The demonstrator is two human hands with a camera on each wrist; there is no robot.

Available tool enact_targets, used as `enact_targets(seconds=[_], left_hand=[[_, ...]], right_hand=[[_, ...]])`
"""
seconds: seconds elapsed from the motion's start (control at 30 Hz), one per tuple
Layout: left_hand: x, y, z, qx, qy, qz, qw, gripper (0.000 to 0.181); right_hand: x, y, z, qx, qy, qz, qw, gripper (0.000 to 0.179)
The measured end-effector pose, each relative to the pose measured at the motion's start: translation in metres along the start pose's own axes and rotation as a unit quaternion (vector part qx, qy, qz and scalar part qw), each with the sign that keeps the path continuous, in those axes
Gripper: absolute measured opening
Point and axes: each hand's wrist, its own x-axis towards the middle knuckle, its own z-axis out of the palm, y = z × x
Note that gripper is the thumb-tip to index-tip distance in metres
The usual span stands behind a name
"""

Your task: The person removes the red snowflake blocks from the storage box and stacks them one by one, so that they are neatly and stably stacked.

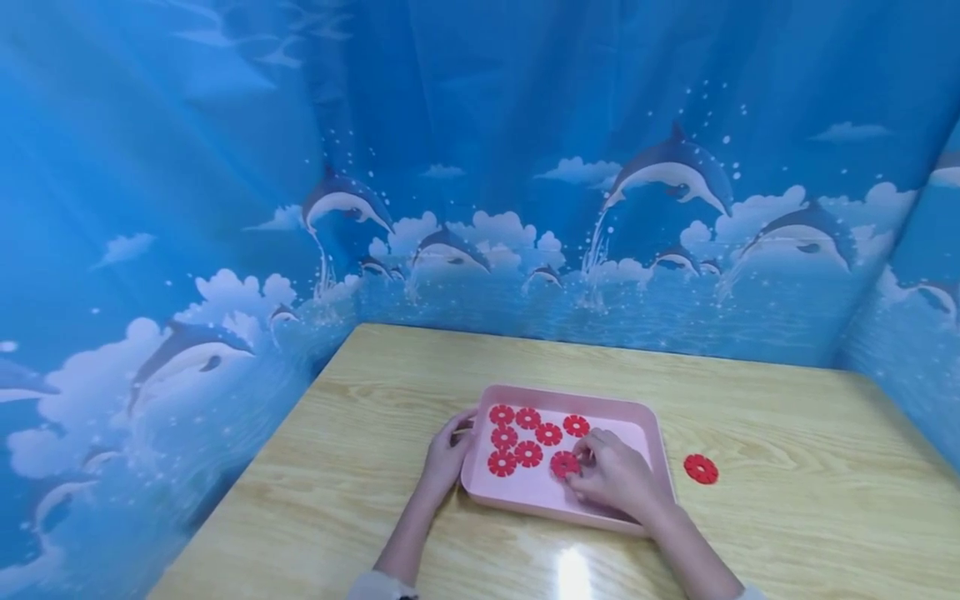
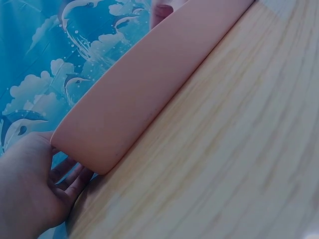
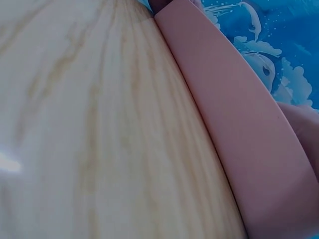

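Saw a blue backdrop (image 1: 480,108) printed with leaping dolphins (image 1: 671,167), hanging behind a wood-grain bench (image 1: 795,433). Found a pink tray (image 1: 525,502) lying flat on it, probably for a stable base. Noted the left hand (image 1: 446,457) bent round the tray's left end, likely to steady it, and the right hand (image 1: 618,475), apart from the left, reaching inside with thumb and fingers pinching one red disc (image 1: 558,463) by its right side, perhaps to leave most of the notched edge uncovered. Could not tell that disc's contact with the tray floor, on it or just above. Counted seven more discs (image 1: 523,450) inside, flat and gathered toward the left and back, some touching or nearly so, presumably contained by the low walls. Saw one loose disc (image 1: 696,465) on the bench, right of the tray, touched by neither hand.
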Motion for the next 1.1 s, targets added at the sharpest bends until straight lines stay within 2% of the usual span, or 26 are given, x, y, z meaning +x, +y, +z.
enact_targets(seconds=[0.3,0.53,0.8,1.1], left_hand=[[-0.002,0.003,0.001,0.002,0.002,-0.003,1.0000,0.034],[-0.002,0.003,0.000,-0.001,-0.001,0.006,1.0000,0.036],[-0.002,0.003,0.001,0.004,0.005,-0.009,0.9999,0.034],[-0.001,0.001,0.000,0.005,0.005,-0.005,1.0000,0.034]], right_hand=[[-0.007,0.006,-0.019,0.009,0.054,-0.028,0.9981,0.033],[-0.016,0.015,-0.042,0.004,0.054,0.015,0.9984,0.034],[-0.031,0.039,-0.064,-0.024,0.102,0.006,0.9945,0.032],[-0.048,0.066,-0.084,-0.034,0.111,0.046,0.9922,0.034]])
